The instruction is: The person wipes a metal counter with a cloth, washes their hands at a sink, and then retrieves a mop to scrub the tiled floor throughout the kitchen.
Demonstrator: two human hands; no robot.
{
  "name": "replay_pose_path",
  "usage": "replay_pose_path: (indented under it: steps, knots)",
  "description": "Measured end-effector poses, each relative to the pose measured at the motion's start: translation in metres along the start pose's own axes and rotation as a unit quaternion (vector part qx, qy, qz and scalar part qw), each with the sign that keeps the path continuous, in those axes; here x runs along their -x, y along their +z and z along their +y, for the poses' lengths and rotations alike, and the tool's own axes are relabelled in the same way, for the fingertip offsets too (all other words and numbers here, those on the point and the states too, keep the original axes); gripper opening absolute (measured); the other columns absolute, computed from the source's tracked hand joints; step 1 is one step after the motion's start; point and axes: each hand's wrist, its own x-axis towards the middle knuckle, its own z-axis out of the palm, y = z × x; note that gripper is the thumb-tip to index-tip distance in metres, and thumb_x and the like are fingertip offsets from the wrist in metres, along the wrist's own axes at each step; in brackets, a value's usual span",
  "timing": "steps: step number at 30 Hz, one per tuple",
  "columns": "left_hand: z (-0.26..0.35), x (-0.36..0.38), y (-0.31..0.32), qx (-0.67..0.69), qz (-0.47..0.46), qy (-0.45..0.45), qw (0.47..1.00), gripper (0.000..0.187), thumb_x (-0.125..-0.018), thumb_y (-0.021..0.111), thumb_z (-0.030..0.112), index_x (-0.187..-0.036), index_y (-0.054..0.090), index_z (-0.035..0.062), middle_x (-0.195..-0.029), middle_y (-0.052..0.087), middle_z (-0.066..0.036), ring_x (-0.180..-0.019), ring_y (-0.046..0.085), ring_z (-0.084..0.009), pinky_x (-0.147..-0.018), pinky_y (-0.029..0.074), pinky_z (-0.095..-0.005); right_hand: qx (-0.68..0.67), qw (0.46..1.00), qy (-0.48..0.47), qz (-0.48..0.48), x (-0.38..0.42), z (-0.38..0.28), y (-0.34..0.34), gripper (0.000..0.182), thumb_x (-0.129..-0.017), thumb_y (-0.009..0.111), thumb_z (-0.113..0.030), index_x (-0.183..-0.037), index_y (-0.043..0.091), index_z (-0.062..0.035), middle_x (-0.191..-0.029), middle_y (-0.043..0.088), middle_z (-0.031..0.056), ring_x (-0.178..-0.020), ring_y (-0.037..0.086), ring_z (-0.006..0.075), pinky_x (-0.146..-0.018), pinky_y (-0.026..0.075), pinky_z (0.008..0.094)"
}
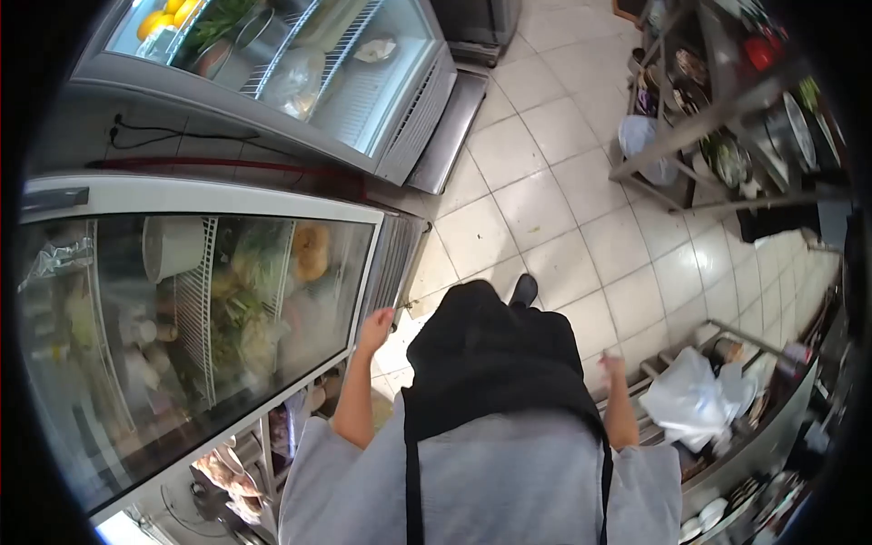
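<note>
My left hand [376, 329] hangs beside the edge of a glass fridge door [363, 272], a small gap apart from it, with its fingers curled and too small to read clearly. On the other side of my black apron [495, 354], my right hand [612, 365] hangs over the tiled floor, its fingers partly bent and blurred. No object shows in either hand. Behind the glass door are a white tub [173, 247], leafy greens [238, 318] and wire shelves. The tip of one dark shoe [524, 290] shows past the apron.
A second lit fridge [400, 100] with oranges [169, 20] and bags stands at the upper left. Metal shelving [668, 145] with pots and produce is at the upper right. White plastic bags [695, 400] lie at the lower right. Tiled floor [545, 204] runs between.
</note>
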Motion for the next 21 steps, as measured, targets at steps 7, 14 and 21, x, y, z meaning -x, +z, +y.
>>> replay_pose_path:
  steps: [7,14,21]
  knots:
    - [-0.076,0.026,0.115,0.007,-0.065,-0.228,0.971,0.036,-0.079,0.047,0.035,-0.08,0.058,0.0008,-0.062,0.055,-0.01,-0.053,0.052,-0.0196,-0.052,0.046,-0.0331,0.017,0.946,-0.314,0.079,-0.093,-0.321,-0.159,0.038,-0.078,0.054,-0.034,-0.09,0.054,0.0017,-0.083,0.058,0.01,-0.07,0.054,0.0177,-0.053,0.047,0.0316]
    - [0.075,-0.202,0.114,-0.125,-0.021,0.006,0.992,0.036,-0.08,0.046,0.035,-0.082,0.057,0.001,-0.066,0.057,-0.014,-0.062,0.056,-0.0261,-0.059,0.046,-0.0372,-0.018,0.936,-0.339,0.09,-0.115,-0.432,-0.169,0.036,-0.08,0.051,-0.033,-0.063,0.062,-0.004,-0.048,0.052,0.0037,-0.048,0.049,0.0123,-0.046,0.04,0.0281]
    - [0.405,-0.538,0.014,-0.043,0.008,0.11,0.993,0.032,-0.084,0.049,0.03,-0.093,0.058,-0.0003,-0.079,0.062,-0.012,-0.076,0.057,-0.0151,-0.068,0.044,-0.0286,-0.172,0.973,0.01,-0.155,-0.173,-0.327,-0.143,0.024,-0.078,0.051,-0.019,-0.098,0.056,-0.0077,-0.081,0.056,0.0082,-0.076,0.054,0.0259,-0.068,0.047,0.0474]
